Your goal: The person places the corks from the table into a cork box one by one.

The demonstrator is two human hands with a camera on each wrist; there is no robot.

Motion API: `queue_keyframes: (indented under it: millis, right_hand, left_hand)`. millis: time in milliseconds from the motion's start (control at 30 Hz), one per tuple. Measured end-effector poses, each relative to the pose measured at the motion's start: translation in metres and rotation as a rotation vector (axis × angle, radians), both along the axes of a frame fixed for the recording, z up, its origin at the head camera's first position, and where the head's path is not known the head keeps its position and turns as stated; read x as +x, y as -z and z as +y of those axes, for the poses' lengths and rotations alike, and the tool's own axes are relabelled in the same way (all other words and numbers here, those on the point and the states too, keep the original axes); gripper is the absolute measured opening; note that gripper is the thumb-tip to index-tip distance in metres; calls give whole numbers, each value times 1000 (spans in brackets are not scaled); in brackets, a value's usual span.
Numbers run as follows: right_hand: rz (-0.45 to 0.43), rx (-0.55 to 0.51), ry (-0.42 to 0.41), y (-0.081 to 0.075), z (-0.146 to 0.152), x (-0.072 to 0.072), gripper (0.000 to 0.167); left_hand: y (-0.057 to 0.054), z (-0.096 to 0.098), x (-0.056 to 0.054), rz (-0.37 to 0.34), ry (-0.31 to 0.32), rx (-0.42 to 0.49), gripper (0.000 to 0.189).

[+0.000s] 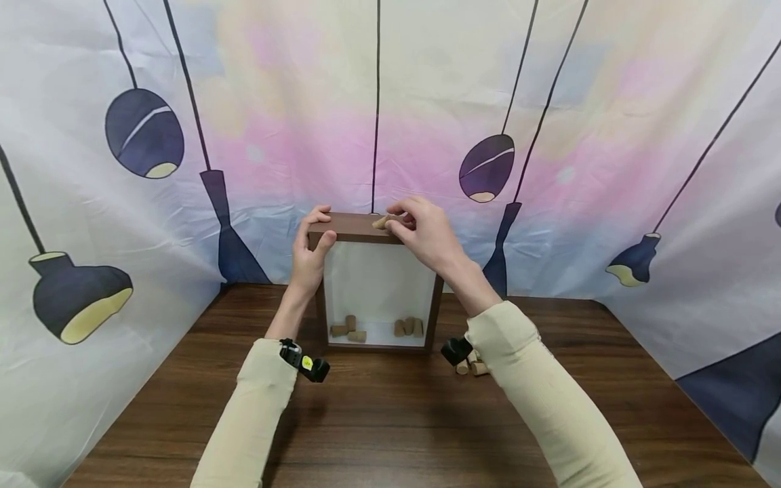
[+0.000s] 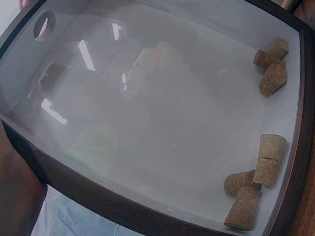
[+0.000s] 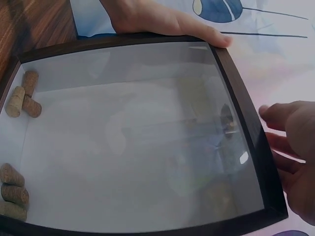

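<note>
A shadow box frame (image 1: pixel 436 318) with a dark wooden edge and a clear front stands upright on the table. My left hand (image 1: pixel 308 261) grips its upper left corner, thumb at the front and fingers over the top. Above the top edge, my right hand (image 1: pixel 427 234) pinches a cork (image 1: pixel 381 221) between thumb and fingers. A round hole (image 2: pixel 44 27) shows in the box's top wall in the left wrist view. Inside, corks lie at the bottom in two groups, one left (image 1: pixel 350 323) and one right (image 1: pixel 409 327). The right wrist view does not show the pinched cork.
Several loose corks (image 1: pixel 478 367) lie on the wooden table (image 1: pixel 378 420) at the right, partly hidden by my right sleeve and wrist camera. A cloth backdrop (image 1: pixel 305 135) printed with hanging lamps rises behind the table and along its sides.
</note>
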State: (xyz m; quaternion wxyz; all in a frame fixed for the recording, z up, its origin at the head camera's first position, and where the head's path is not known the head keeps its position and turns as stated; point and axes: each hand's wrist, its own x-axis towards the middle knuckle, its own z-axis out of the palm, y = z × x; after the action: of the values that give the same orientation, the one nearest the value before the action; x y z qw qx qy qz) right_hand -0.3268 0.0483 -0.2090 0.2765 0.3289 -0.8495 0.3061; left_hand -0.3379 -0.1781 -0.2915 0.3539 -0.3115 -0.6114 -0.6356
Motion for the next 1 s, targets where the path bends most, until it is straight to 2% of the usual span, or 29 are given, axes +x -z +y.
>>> queue_keyframes:
  millis: [67,267,433,700,1000]
  right_hand:
    - [2,6,-2,0,3,1,22]
    - [-22,115,-61,-2,5,4,19]
    - [-29,155,-62,-3,3,5,19]
    - [26,307,-63,2,1,6,43]
    - [51,180,-60,3,13,10,30]
  left_hand:
    - [0,0,0,0,2,0,71]
    - [-1,0,0,4,0,-3,71]
    - [0,0,0,3,0,-4,69]
    - [4,1,0,-6,-11,-19,66]
    - [1,1,-3,13,12,5,76]
